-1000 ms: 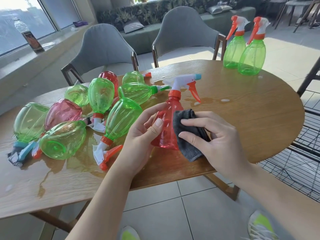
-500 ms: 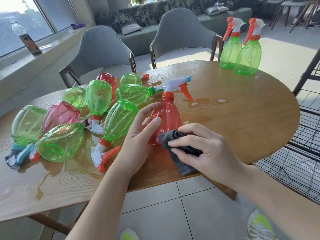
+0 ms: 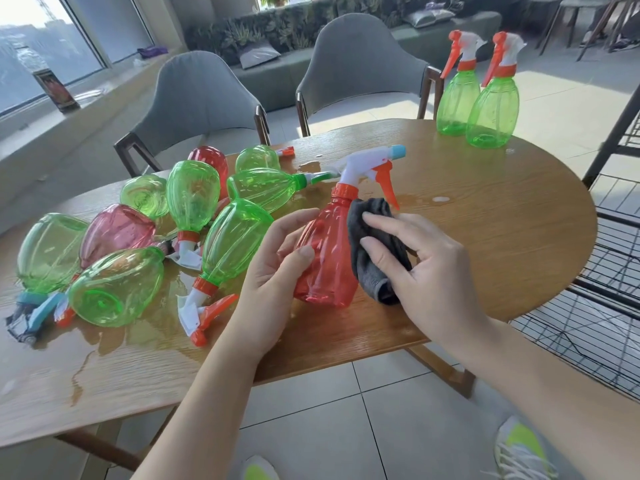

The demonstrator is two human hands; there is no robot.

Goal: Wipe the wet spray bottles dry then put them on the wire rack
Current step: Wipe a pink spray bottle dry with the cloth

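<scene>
- Red spray bottle (image 3: 325, 258) was held upright, a bit tilted, above the near edge of the wooden table (image 3: 485, 216); white trigger head with blue nozzle on top.
- Left hand (image 3: 273, 271) gripped the bottle's left side, fingers curled round it.
- Right hand (image 3: 426, 268) pressed a dark grey cloth (image 3: 374, 251) against the bottle's right side, fingers bent over the cloth.
- Pile of wet green and red bottles (image 3: 138, 237) lay on their sides to the left, in puddles.
- Two green bottles (image 3: 478, 98) stood upright at the far right.
- Black wire rack (image 3: 602, 271) sat right of the table.
</scene>
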